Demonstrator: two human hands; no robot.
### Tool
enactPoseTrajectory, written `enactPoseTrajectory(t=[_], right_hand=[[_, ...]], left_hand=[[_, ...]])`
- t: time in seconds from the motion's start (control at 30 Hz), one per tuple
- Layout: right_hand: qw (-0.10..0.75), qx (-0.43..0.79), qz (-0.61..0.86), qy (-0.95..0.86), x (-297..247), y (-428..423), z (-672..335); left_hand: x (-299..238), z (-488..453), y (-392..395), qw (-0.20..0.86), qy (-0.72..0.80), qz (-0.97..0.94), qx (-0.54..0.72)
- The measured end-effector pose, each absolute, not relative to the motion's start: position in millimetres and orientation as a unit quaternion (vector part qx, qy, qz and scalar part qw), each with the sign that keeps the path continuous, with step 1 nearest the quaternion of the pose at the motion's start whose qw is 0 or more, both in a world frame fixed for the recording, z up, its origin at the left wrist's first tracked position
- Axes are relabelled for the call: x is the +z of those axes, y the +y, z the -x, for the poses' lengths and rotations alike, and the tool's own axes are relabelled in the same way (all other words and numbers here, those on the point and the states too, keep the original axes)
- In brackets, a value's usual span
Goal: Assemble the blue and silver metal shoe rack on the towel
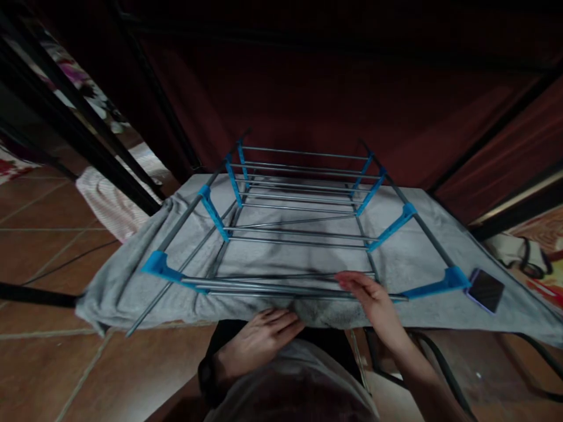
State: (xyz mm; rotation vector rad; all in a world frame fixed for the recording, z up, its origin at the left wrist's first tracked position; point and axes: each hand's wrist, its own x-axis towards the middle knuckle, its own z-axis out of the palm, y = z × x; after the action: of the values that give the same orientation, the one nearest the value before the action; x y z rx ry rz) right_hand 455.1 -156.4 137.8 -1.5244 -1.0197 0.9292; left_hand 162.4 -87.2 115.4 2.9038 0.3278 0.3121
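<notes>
A drying rack frame (pixel 299 235) with metal rods and blue plastic brackets lies on a grey cloth in front of me. My right hand (pixel 367 293) is at the near rods (pixel 272 288), to the right of their middle. Its fingertips are pinched together, and I cannot make out whether a rod is between them. My left hand (pixel 268 337) rests by the near cloth edge over my lap, fingers stretched and holding nothing. A blue corner bracket (pixel 160 266) is at the near left, another blue bracket (pixel 440 284) at the near right.
The grey cloth (pixel 118 293) covers the surface under the rack. A phone (pixel 485 290) lies on it at the right. One rod (pixel 149 308) pokes past the near left edge. Behind stands a dark red panel (pixel 308 94); a striped cloth (pixel 109 199) hangs at left.
</notes>
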Motion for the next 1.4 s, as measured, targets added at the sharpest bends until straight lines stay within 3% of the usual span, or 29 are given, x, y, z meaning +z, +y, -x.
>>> enactPoseTrajectory(t=[0.17,0.43,0.9,1.17,1.4], right_hand=[[0.409,0.451,0.615,-0.501,92.6,-189.2,-422.4],[0.352,0.202,0.686,-0.604,-5.3,-209.2,-427.3],[0.356,0.074,0.672,-0.646,-15.3,-200.1,-421.4],[0.226,0.017,0.612,-0.758,-6.5,-173.3,-397.6],[0.111,0.089,0.632,-0.762,6.8,-129.2,-378.7]], left_hand=[[60.8,-151.5,-81.1,0.095,0.179,-0.975,0.095],[16.2,-156.8,-77.8,0.081,0.235,-0.964,0.093],[22.1,-181.6,-52.3,0.082,0.297,-0.951,0.009],[13.0,-175.7,-44.6,0.077,0.279,-0.956,0.053],[4.9,-174.5,-40.1,0.082,0.281,-0.951,0.098]])
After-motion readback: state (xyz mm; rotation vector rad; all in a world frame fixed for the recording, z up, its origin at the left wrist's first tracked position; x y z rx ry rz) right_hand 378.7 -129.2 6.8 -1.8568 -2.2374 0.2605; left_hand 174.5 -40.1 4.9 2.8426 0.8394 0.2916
